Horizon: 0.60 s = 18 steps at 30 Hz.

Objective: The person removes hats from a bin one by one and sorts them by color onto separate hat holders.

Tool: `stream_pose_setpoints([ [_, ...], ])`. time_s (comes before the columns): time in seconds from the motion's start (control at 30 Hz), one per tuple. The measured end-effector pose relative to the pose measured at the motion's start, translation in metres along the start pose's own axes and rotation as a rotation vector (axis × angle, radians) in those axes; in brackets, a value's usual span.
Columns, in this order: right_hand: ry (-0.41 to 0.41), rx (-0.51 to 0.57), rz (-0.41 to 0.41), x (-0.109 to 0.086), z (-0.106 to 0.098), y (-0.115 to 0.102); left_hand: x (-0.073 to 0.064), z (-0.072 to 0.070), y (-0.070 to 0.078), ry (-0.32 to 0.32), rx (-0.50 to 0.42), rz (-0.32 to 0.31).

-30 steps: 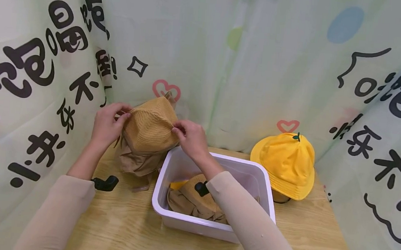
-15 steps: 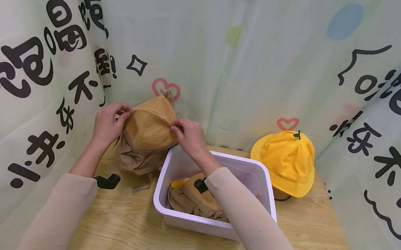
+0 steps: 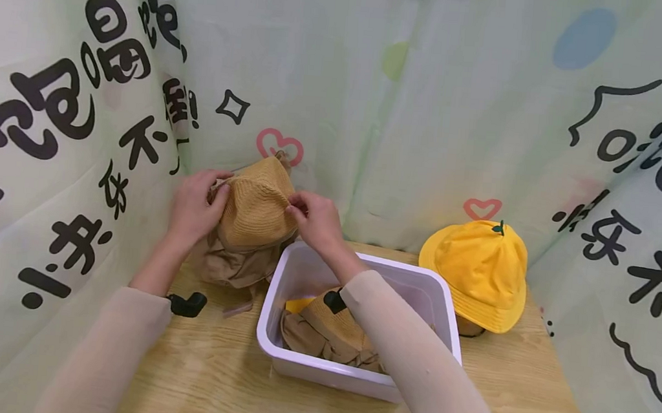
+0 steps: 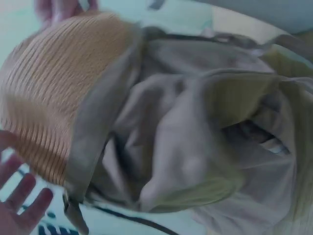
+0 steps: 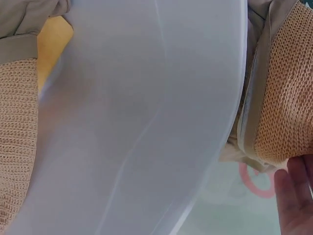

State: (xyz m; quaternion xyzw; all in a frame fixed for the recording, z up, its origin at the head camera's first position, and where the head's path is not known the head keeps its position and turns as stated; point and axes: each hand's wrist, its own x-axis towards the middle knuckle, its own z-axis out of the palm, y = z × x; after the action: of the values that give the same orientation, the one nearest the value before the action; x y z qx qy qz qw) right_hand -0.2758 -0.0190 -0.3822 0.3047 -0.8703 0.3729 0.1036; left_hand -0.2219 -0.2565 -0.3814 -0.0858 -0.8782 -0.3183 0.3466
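Observation:
A hat with a tan knitted crown (image 3: 257,210) and a brown cloth brim (image 4: 171,117) stands at the back left, close to the curtain. At the left side of the crown, my left hand (image 3: 197,206) pinches the knit between thumb and forefinger; its other fingers (image 4: 22,193) spread loosely in the left wrist view. My right hand (image 3: 319,222) pinches the crown's right side, reaching over the box. In the right wrist view, its fingertips (image 5: 296,169) lie right at the crown's edge. The cloth brim hangs below in folds.
A white plastic box (image 3: 324,365) stands in the middle of the wooden table (image 3: 201,378). It holds another tan-and-brown hat (image 3: 315,328) and something yellow (image 5: 51,44). A yellow hat (image 3: 478,263) with a green sprout sits right of it. Printed curtains (image 3: 419,129) surround the table.
My left hand has shifted slightly right along the crown, and the crown between the hands looks a little less stretched. My right hand keeps its hold. The view has turned slightly left.

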Motion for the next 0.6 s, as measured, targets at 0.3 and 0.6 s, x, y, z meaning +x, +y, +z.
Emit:
stream_pose_setpoints([
  [0.3, -0.07, -0.001, -0.11, 0.004, 0.007, 0.006, -0.012, 0.023, 0.015, -0.179, 0.257, 0.305],
  [0.6, -0.137, -0.004, -0.109, 0.013, 0.013, 0.008, -0.007, 0.03, 0.005, -0.147, 0.252, 0.304],
])
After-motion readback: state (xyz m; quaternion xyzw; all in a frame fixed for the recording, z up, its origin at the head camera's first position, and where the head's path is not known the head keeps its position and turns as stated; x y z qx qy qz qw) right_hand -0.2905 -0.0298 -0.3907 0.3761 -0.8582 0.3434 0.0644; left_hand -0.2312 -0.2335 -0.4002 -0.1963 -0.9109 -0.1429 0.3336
